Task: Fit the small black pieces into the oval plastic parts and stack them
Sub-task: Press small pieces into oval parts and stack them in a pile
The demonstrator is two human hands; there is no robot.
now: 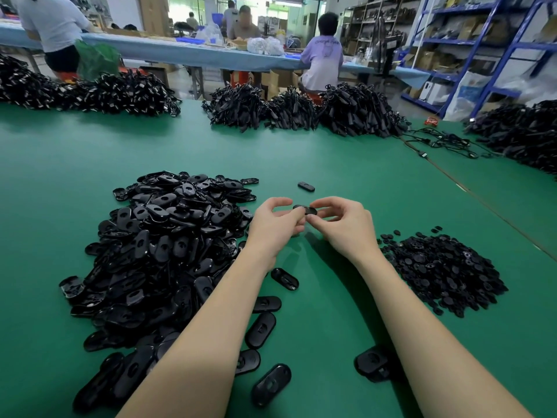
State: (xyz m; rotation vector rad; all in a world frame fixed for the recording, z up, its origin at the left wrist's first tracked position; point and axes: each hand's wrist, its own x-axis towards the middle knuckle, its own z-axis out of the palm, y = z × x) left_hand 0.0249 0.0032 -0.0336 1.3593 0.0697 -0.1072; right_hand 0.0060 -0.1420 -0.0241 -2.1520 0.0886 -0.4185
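Fingertips of both hands are brought together above the green table surface (301, 140), where one oval plastic part (305, 209) is pinched between them. The left hand (272, 227) is curled round the part's near left end, and the right hand (343, 227) is curled over its right end; whether a small black piece is already seated in it cannot be told.

Just beyond the hands, a single oval part (306, 186) is laid alone on the mat. To the left, a large heap of oval plastic parts (156, 245) is spread out, with loose ones scattered near the forearms. To the right, a lower heap of small black pieces (443, 273) is piled.

Farther back, mounds of black corded items (301, 111) are ranged along the table's far edge, and more are heaped at the far left and far right. A seam is seen running diagonally across the mat on the right.

Behind the table, a long blue-covered bench (187, 54) is occupied by several people, one seated with the back turned in a lilac shirt. Blue metal shelving (494, 49) loaded with boxes is stood along the right wall.
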